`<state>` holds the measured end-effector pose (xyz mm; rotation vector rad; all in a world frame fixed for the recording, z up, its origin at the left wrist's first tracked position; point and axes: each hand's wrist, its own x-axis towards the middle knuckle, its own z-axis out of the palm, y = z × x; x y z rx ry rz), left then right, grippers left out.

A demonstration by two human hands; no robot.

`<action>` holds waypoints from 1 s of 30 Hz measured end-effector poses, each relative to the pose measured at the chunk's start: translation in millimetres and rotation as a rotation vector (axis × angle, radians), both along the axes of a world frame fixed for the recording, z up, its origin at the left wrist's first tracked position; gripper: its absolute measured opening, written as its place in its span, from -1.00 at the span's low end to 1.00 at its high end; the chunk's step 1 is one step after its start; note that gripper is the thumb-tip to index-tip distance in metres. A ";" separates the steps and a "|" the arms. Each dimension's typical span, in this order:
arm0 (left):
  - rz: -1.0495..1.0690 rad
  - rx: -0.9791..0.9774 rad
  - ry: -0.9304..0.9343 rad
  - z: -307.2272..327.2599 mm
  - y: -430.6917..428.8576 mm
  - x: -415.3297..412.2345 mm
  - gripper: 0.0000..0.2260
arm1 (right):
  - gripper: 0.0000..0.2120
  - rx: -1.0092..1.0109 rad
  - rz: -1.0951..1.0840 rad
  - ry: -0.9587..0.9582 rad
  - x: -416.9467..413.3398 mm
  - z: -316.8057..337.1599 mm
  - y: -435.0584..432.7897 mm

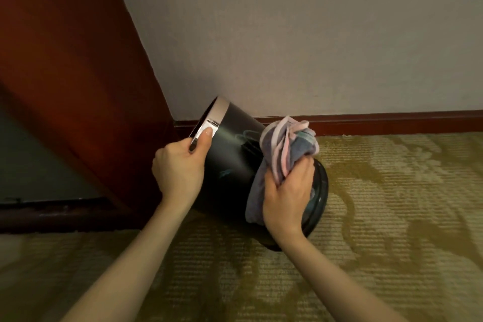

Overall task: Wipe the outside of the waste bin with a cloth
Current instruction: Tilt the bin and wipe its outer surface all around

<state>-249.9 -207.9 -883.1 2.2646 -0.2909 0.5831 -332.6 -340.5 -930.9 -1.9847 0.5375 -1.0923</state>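
Observation:
A dark round waste bin (232, 154) with a pale metal rim band is tilted over on the carpet, its rim pointing up and to the left, its base low on the right. My left hand (180, 165) grips the rim, thumb lying on the shiny band. My right hand (287, 191) presses a bunched striped cloth (285, 144), blue, pink and white, against the bin's side near its base. Part of the cloth hangs down under my palm. The bin's inside is hidden.
A red-brown wooden door or panel (78, 73) stands close on the left, almost touching the bin's rim. A pale wall (313, 34) with a dark red skirting board (392, 120) runs behind. Patterned yellow-green carpet (392, 217) covers the floor.

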 end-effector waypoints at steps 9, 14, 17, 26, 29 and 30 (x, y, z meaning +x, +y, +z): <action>-0.037 0.024 -0.066 -5.0 1.6 -14.4 -0.41 | -0.67 0.261 0.014 0.112 15.8 16.1 -34.5; -0.128 0.012 -0.094 -6.2 4.3 -26.4 -0.48 | -0.74 0.383 -0.027 0.281 43.9 27.8 -71.1; -0.170 0.005 -0.124 -7.0 4.7 -32.0 -0.54 | -0.65 0.419 0.017 0.380 56.0 24.7 -92.1; -0.235 -0.018 -0.139 -13.0 10.1 -38.0 -0.51 | -0.55 0.466 0.094 0.623 74.4 17.2 -122.6; -0.217 -0.011 -0.127 -11.7 8.7 -38.1 -0.52 | -0.58 0.444 0.111 0.651 76.5 17.1 -123.6; -0.212 -0.008 -0.128 -11.8 8.4 -38.1 -0.52 | -0.59 0.427 0.123 0.649 76.7 17.6 -122.4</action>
